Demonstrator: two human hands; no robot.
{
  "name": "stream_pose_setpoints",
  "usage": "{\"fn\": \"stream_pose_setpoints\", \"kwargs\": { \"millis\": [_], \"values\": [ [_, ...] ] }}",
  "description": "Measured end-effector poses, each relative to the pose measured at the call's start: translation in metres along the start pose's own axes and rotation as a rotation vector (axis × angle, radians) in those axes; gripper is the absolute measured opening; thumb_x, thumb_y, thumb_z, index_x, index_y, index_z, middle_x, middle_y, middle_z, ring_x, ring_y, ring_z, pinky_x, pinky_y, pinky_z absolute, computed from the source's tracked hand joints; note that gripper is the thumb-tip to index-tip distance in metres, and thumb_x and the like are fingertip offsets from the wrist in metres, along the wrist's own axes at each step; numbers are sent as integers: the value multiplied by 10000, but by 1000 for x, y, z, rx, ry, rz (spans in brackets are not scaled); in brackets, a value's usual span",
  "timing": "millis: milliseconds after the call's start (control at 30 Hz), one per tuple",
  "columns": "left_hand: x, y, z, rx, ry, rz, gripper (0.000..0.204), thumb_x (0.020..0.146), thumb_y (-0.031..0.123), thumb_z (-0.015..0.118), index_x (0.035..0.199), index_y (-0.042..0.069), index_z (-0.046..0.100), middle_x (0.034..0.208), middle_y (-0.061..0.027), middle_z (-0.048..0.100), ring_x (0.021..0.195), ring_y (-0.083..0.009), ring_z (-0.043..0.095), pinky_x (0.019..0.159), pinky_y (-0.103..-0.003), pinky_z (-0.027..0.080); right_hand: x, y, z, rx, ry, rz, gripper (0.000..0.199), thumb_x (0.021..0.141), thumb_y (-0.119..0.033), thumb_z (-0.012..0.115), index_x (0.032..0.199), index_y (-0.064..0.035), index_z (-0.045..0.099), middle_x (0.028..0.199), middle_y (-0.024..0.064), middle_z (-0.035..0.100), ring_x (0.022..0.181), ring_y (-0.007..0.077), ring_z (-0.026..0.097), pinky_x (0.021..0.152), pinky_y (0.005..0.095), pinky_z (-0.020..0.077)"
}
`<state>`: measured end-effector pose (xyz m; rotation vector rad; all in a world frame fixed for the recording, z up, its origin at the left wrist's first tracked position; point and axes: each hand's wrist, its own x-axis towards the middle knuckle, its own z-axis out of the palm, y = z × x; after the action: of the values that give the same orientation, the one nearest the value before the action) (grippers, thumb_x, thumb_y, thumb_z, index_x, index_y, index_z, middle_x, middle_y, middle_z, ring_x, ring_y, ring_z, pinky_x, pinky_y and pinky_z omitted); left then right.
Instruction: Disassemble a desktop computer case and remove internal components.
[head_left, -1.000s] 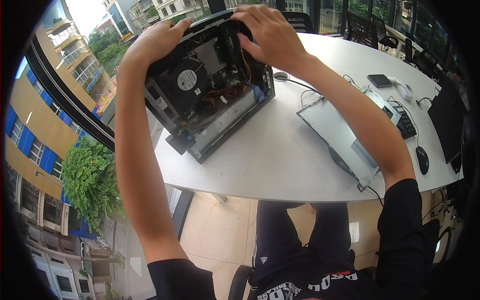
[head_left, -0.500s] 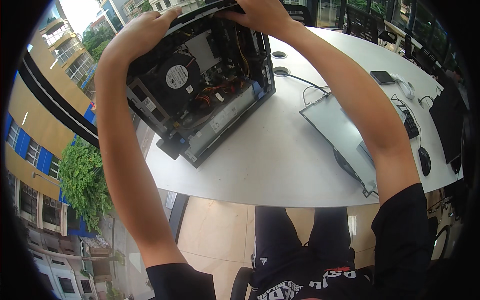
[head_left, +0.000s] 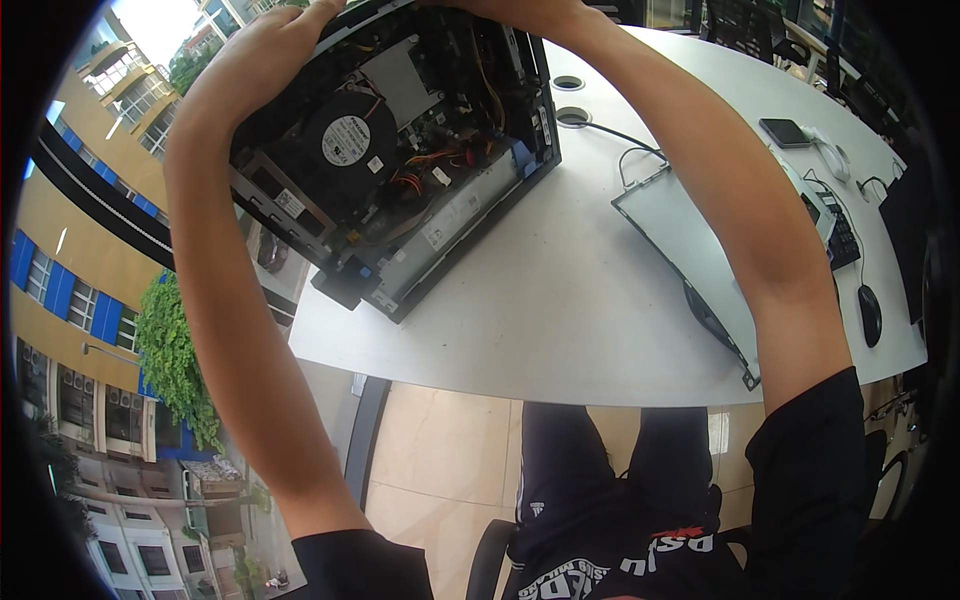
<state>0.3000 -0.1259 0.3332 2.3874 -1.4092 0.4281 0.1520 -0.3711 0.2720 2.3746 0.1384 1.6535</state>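
A black desktop computer case (head_left: 545,140) stands tilted on the table, its side open toward me. Inside it I see a round black fan (head_left: 345,140), a silver power supply (head_left: 450,225) and orange and yellow wires. With my left hand (head_left: 275,50) I grip the case's upper left edge, the fingers partly hidden behind it. At the upper right edge is my right hand (head_left: 520,8), closed on the case's top and cut off by the picture's rim.
The white table (head_left: 520,320) curves toward me. A detached metal side panel (head_left: 690,240) lies under my right forearm. Beyond it are a phone (head_left: 786,132), a keyboard (head_left: 843,243) and a black mouse (head_left: 870,315). Cable holes (head_left: 572,116) pierce the tabletop. A window is at the left.
The case, with both hands on it, has shifted slightly up and left in the view. My right hand now sits more beyond the top rim. My grip looks the same.
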Motion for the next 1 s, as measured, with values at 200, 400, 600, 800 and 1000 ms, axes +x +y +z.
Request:
{"fn": "stream_pose_setpoints", "kwargs": {
  "millis": [200, 400, 600, 800, 1000],
  "values": [
    [-8, 22, -3, 129, -23, 0, 492, 1088, 432, 336, 1483, 206, 522, 1392, -158, 609, 1230, -327, 620, 1131, -368, 441, -6, 1, 4, -33, 57, -45, 383, 804, -222, 792, 1036, -44, 546, 982, 139, 605, 1039, 345, 608, 916, 452, 508],
    [-9, 22, -6, 269, -15, 37, 433, 1093, 214, 359, 1510, 196, 473, 1422, -170, 576, 1278, -320, 585, 1135, -380, 438, -4, -5, 4, -15, 39, 13, 373, 808, -202, 785, 1040, -39, 543, 987, 137, 606, 1048, 345, 609, 913, 458, 518],
    [-12, 17, -4, 323, 27, 167, 452, 1050, 127, 431, 1498, 170, 480, 1396, -169, 596, 1262, -330, 594, 1100, -386, 469, 2, -10, -2, 32, -10, 149, 309, 830, -178, 761, 1022, -32, 570, 1018, 140, 628, 1071, 345, 614, 927, 455, 522],
    [-12, 18, -7, 325, 9, 150, 451, 1044, 115, 438, 1491, 162, 485, 1388, -161, 605, 1252, -317, 603, 1066, -379, 486, 8, -13, -2, 59, -30, 199, 235, 826, -137, 743, 980, -29, 603, 1019, 144, 645, 1076, 337, 620, 936, 447, 517],
    [-8, 20, -7, 209, 23, 64, 482, 1034, 375, 404, 1376, 78, 566, 1343, -214, 619, 1246, -357, 592, 1059, -402, 443, 7, -10, 0, 44, -18, 197, 188, 818, -92, 717, 958, -27, 611, 1012, 149, 649, 1074, 341, 619, 943, 448, 506]
  ]
}}
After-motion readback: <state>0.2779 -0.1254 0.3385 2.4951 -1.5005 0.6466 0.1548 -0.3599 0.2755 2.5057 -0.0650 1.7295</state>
